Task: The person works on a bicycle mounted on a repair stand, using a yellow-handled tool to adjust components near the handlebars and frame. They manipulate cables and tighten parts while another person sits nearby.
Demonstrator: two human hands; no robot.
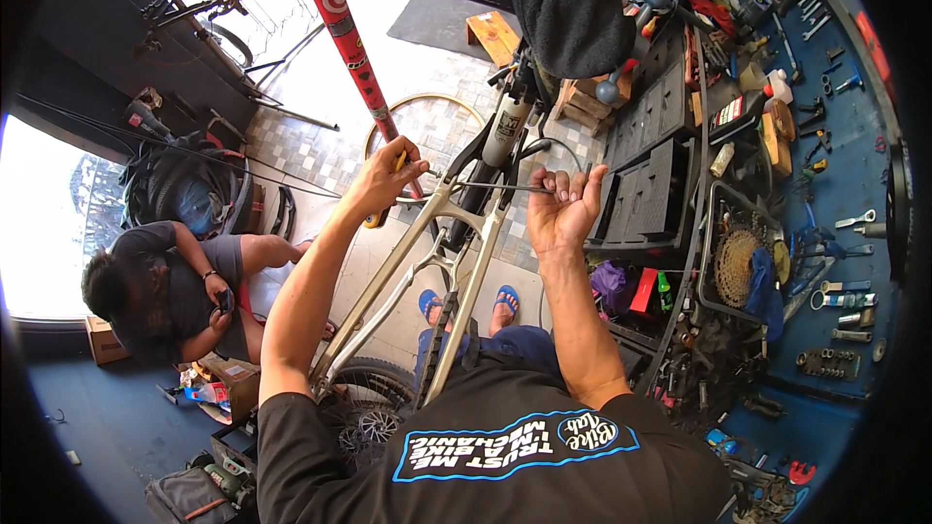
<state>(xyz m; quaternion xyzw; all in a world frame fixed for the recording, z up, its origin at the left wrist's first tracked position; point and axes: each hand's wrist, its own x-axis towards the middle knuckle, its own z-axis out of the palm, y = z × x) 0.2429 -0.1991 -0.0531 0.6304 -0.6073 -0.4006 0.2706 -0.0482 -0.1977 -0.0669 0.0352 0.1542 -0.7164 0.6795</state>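
Observation:
A beige bicycle frame (427, 225) with a silver-and-black shock (507, 131) stands in front of me. My left hand (383, 182), left of the frame, is closed on a small yellow-handled tool (400, 161), mostly hidden by the fingers. On the frame's right side, my right hand (565, 209) is turned palm up, its fingers curled on the end of a thin dark rod (505, 187). This rod crosses over the frame's tubes toward my left hand. Whether it joins the yellow handle, I cannot tell.
A red stand post (354, 58) rises at the far left, and a dark cloth (568, 10) hangs beyond the shock. Black drawers (646, 194) and a blue tool wall (840, 204) line the right. A seated person (184, 281) holds a phone at left.

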